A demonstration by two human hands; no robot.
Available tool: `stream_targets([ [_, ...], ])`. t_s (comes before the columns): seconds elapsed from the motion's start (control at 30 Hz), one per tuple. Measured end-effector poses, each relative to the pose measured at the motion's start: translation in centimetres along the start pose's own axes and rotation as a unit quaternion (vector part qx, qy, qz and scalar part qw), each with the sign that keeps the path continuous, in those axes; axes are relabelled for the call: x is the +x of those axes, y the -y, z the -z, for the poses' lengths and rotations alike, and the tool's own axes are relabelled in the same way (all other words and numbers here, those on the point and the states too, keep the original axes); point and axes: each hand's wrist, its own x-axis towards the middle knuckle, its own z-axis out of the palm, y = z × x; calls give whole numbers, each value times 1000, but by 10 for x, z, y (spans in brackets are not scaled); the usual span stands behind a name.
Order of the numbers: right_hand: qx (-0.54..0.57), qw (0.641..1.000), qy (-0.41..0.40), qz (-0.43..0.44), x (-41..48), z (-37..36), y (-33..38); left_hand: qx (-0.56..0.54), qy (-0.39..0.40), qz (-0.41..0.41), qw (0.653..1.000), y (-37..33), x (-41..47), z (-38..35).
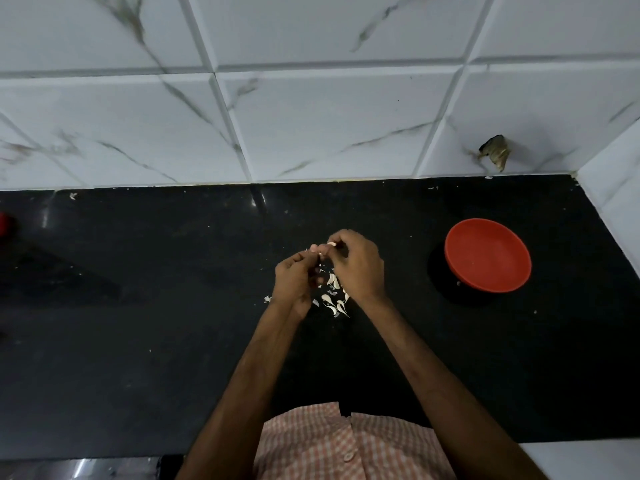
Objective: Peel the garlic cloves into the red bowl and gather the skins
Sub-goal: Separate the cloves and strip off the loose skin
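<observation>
Black stone forms the counter [138,323] in front of you, and both of your hands are raised just above its middle. Your left hand [293,282] and right hand [358,266] are drawn close together, fingers curled, their fingertips meeting on a small pale garlic clove [331,244]. The right thumb and forefinger pinch the clove from the top, while the left fingertips pinch its near end. How much skin remains on it is too small to tell.

Directly beneath your hands, a loose scatter of pale skins [334,301] lies on the counter, with a few stray flecks further out.

Well to your right stands the red bowl [487,255], upright and apart from both the hands and the skins.

Behind the counter rise white marble-veined wall tiles [311,126]; one tile to the right has a chipped hole [495,152]. A red object [5,223] shows only partly at the far left edge. Your checked shirt [346,445] fills the bottom of the view.
</observation>
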Motion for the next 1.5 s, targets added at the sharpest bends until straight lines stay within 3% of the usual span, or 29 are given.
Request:
stream_targets([
  [0.07, 170, 979, 65, -96, 4, 7, 3, 20, 23, -50, 998, 0, -2, 5],
  [0.13, 310, 918, 131, -211, 4, 14, 9, 73, 35, -138, 987, 1, -5, 8],
  [0.27, 400, 832, 196, -330, 3, 19, 6, 171, 51, -231, 956, -2, -3, 9],
  [0.37, 432, 811, 205, -337, 4, 18, 2, 189, 52, -239, 951, -3, -2, 9],
  [0.9, 423, 858, 96, -276, -1, 7, 12, 95, 7, -190, 977, 3, -3, 4],
  [1.17, 394, 887, 82, -225, -2, 3, 12, 70, -12, -172, 983, 4, -3, 4],
  [1.5, 453, 832, 95, -305, 2, -4, 11, 43, 14, -152, 987, -2, -5, 7],
])
